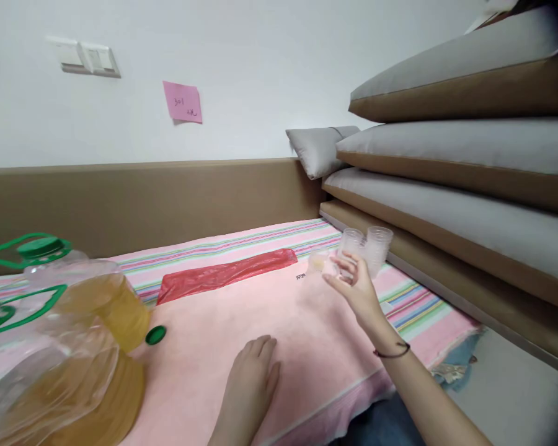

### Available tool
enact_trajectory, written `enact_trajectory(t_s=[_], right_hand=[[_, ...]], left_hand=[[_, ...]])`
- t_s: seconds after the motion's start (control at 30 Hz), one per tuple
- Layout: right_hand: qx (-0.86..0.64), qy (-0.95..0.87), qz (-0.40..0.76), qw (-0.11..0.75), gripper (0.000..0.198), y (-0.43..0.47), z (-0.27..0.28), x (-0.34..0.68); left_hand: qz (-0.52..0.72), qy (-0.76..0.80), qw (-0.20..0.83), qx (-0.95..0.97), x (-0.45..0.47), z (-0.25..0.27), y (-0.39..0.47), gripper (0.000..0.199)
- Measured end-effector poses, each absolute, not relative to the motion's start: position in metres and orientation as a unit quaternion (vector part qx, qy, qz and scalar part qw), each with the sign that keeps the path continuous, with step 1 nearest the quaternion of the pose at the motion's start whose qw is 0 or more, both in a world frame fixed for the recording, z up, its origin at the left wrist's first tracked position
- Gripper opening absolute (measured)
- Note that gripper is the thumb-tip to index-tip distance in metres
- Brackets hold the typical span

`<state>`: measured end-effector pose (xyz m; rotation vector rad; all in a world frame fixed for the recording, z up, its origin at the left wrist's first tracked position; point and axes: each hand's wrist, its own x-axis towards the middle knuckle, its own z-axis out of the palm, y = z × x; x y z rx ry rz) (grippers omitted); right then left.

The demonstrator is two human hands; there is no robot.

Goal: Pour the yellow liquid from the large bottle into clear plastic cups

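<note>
My right hand [353, 285] reaches forward over the pink cloth, its thumb and curled fingers at the side of a small clear plastic cup [318, 262]. The cup looks blurred, with a faint yellowish tint inside. Just behind this hand stand two stacks of clear plastic cups, a left stack [352, 240] and a right stack [378, 251]; the hand partly covers them. My left hand [251, 378] lies flat on the pink cloth [199, 359], holding nothing. A green bottle cap [155, 335] rests on the cloth to its left.
Two large clear bottles of yellow-brown liquid, a rear one [116, 303] and a front one [97, 396], stand at the left with green handles. A red plastic bag [227, 274] lies along the cloth's far edge. Stacked grey-brown cushions [456, 148] rise at the right.
</note>
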<state>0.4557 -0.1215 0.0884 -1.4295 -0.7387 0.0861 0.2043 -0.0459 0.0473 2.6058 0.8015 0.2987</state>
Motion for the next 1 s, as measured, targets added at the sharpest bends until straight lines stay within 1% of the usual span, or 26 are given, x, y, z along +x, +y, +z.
enact_trajectory(t_s=[0.13, 0.27, 0.43, 0.5, 0.57, 0.77, 0.83, 0.93, 0.97, 1.0], right_hand=[[-0.609, -0.388, 0.132, 0.679, 0.067, -0.123, 0.041, 0.398], [-0.616, -0.442, 0.165, 0.631, 0.071, -0.124, 0.015, 0.377], [-0.606, -0.466, 0.233, 0.602, 0.071, -0.126, 0.011, 0.370], [-0.605, -0.466, 0.249, 0.595, 0.072, -0.125, 0.010, 0.366], [-0.611, -0.464, 0.259, 0.587, 0.070, -0.125, 0.009, 0.362], [-0.604, -0.472, 0.257, 0.588, 0.072, -0.125, 0.007, 0.355], [-0.598, -0.469, 0.239, 0.604, 0.072, -0.128, 0.012, 0.360], [-0.612, -0.436, 0.162, 0.640, 0.058, -0.139, 0.022, 0.386], [-0.634, -0.420, 0.119, 0.639, 0.049, -0.145, 0.024, 0.400], [-0.663, -0.413, 0.072, 0.620, 0.046, -0.152, 0.025, 0.416]], left_hand=[[0.192, 0.317, 0.219, 0.902, 0.186, 0.051, -0.041, 0.038], [0.236, 0.339, 0.283, 0.865, 0.168, 0.050, -0.043, 0.035], [0.246, 0.370, 0.445, 0.777, 0.155, 0.045, -0.055, 0.057], [0.247, 0.359, 0.498, 0.750, 0.153, 0.043, -0.058, 0.060], [0.250, 0.348, 0.529, 0.733, 0.152, 0.040, -0.060, 0.060], [0.266, 0.352, 0.541, 0.716, 0.154, 0.029, -0.058, 0.055], [0.281, 0.359, 0.538, 0.709, 0.154, 0.029, -0.055, 0.052], [0.318, 0.367, 0.514, 0.707, 0.146, 0.034, -0.047, 0.044], [0.337, 0.368, 0.492, 0.713, 0.141, 0.037, -0.045, 0.040], [0.360, 0.369, 0.458, 0.724, 0.135, 0.041, -0.042, 0.036]])
